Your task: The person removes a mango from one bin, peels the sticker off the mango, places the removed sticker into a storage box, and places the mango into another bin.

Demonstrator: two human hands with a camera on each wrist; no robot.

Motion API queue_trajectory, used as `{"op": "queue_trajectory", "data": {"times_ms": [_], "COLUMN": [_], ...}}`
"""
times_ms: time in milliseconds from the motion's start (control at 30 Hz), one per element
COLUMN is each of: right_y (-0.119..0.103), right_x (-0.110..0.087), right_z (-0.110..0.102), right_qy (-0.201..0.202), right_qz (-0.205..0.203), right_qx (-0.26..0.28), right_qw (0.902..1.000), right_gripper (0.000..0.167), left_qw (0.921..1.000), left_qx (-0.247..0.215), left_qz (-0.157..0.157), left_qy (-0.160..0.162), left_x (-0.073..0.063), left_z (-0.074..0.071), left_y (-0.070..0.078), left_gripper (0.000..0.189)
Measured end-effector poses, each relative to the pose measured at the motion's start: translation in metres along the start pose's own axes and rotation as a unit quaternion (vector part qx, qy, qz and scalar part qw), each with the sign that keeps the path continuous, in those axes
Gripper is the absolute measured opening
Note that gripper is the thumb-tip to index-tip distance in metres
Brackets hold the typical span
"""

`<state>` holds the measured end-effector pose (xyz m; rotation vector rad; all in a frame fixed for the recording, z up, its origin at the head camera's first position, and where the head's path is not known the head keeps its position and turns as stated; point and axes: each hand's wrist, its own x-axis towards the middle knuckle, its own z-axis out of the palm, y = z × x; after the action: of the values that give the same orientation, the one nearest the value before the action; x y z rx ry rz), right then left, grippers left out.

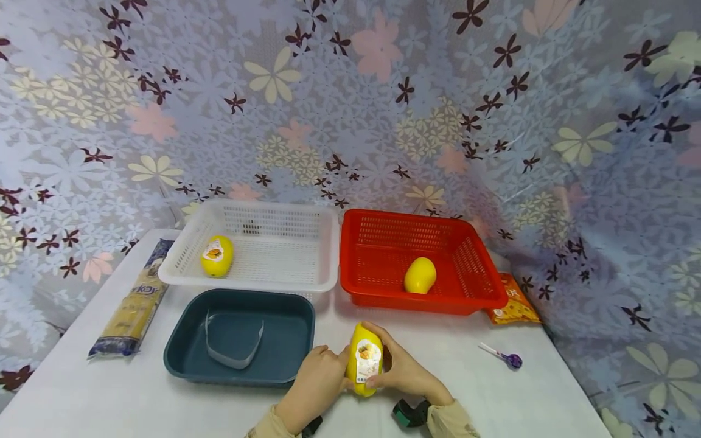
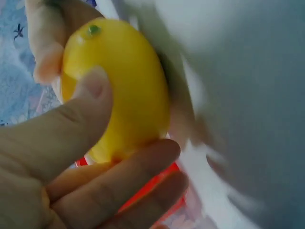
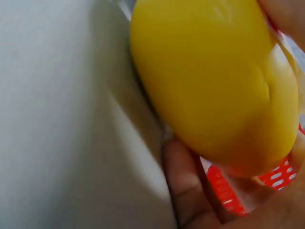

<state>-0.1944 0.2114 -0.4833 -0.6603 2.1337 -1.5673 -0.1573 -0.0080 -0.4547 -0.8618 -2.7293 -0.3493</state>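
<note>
In the head view, a yellow mango [image 1: 358, 337] with a white label on its upper side is held between both hands, close over the white table [image 1: 350, 420]. My left hand [image 1: 316, 383] grips its left side; in the left wrist view the thumb [image 2: 90, 95] lies across the yellow skin and the fingers reach under the lower end. From the other side my right hand [image 1: 408, 371] holds it, thumb near the label's lower edge. Smooth yellow skin fills much of the right wrist view, with right-hand fingers [image 3: 183, 176] beneath it.
Behind stand a white basket [image 1: 306, 281] with a labelled mango [image 1: 223, 263] and a red basket [image 1: 405, 301] with another mango [image 1: 420, 277]. A dark blue tray [image 1: 186, 359] holds a clear strip [image 1: 232, 362]. Around them lie a pasta packet [image 1: 134, 307], an orange snack bag [image 1: 515, 304] and a lollipop [image 1: 513, 361].
</note>
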Motion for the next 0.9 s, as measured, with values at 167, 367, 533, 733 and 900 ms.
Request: {"op": "queue_trajectory", "data": {"times_ms": [167,367,533,733,900], "right_y": [0.007,0.011,0.014,0.014,0.013], "right_x": [-0.001,-0.002,-0.001,0.001,0.001], "right_z": [0.004,0.004,0.003,0.005,0.005], "right_qy": [0.004,0.001,-0.001,0.008,0.004], "right_qz": [-0.004,-0.039,-0.041,-0.023,-0.004], "right_qx": [-0.031,-0.059,-0.039,-0.014,0.004], "right_qw": [0.9995,0.9975,0.9984,0.9996,1.0], "right_gripper": [0.117,0.13,0.128,0.127,0.125], "left_qw": [0.9974,0.9974,0.994,0.9394,0.9176], "left_qx": [0.068,0.067,-0.093,-0.309,-0.354], "left_qz": [0.0,-0.004,-0.057,-0.148,-0.181], "left_qy": [0.023,0.028,0.0,-0.001,-0.014], "left_x": [-0.003,-0.002,-0.001,0.0,0.001], "left_z": [0.007,0.006,0.006,0.007,0.009], "left_y": [0.007,0.011,0.014,0.016,0.016], "left_gripper": [0.058,0.059,0.059,0.051,0.018]}}
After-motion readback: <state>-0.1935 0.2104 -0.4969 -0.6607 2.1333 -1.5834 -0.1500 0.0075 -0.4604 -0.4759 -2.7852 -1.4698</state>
